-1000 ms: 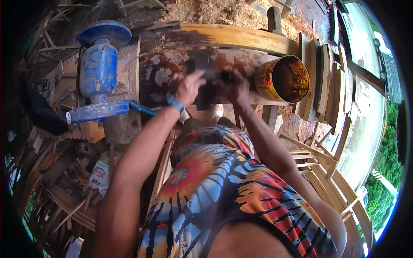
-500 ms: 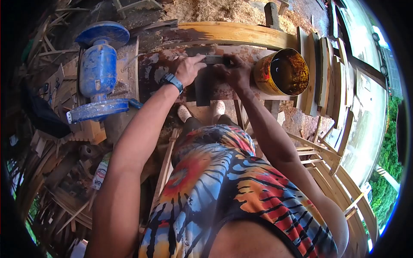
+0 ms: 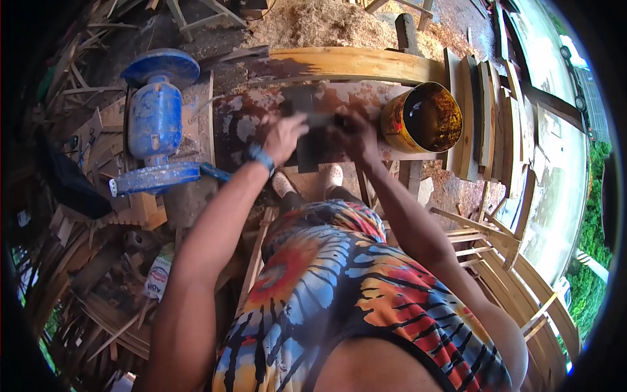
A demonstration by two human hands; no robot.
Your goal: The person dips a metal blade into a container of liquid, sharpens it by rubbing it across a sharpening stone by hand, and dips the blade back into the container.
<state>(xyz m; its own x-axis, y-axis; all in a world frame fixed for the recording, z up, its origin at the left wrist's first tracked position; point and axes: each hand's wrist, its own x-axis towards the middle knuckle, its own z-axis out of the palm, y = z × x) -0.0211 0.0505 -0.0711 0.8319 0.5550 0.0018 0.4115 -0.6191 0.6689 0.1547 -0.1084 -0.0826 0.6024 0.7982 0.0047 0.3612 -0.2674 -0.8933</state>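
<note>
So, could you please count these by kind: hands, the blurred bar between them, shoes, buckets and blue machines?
Left hand and right hand: 2
Bar: 1
Left shoe and right shoe: 2
Bucket: 1
Blue machine: 1
Total: 7

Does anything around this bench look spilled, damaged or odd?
Yes: the bench top looks worn, its reddish-brown surface broken by pale blotches. The yellow bucket on its right end has dark stains, and wood shavings lie strewn beyond, perhaps ordinary workshop mess.
</note>
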